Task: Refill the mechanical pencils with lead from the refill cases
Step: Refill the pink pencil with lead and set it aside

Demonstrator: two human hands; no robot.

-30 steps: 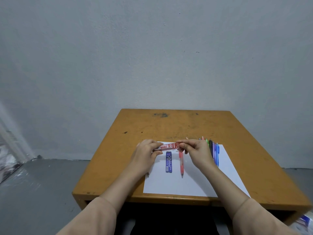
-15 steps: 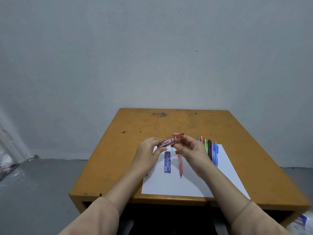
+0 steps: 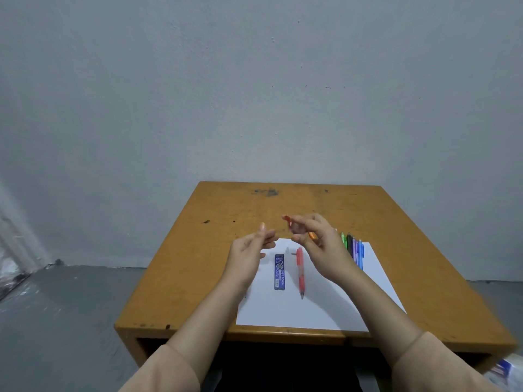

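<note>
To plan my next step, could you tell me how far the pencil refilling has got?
Done: nothing evident. In hand: the right hand grips the red refill case, raised, with the left hand open beside it. Left: the red pencil, blue refill case and row of pencils lie on the paper.

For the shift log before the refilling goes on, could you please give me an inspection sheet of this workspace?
Surface: scuffed wooden table, white paper sheet on it.
Job's things: blue refill case and red pencil lie side by side on the sheet; row of pencils along its right side; red refill case held aloft.
Clutter: small bits by the red pencil's top, unidentifiable.
Hands: right hand grips the red refill case; left hand raised beside it, grip unclear.
Cables: nothing seen.
Surroundings: grey wall, grey floor, blue-white packaging lower right.
</note>
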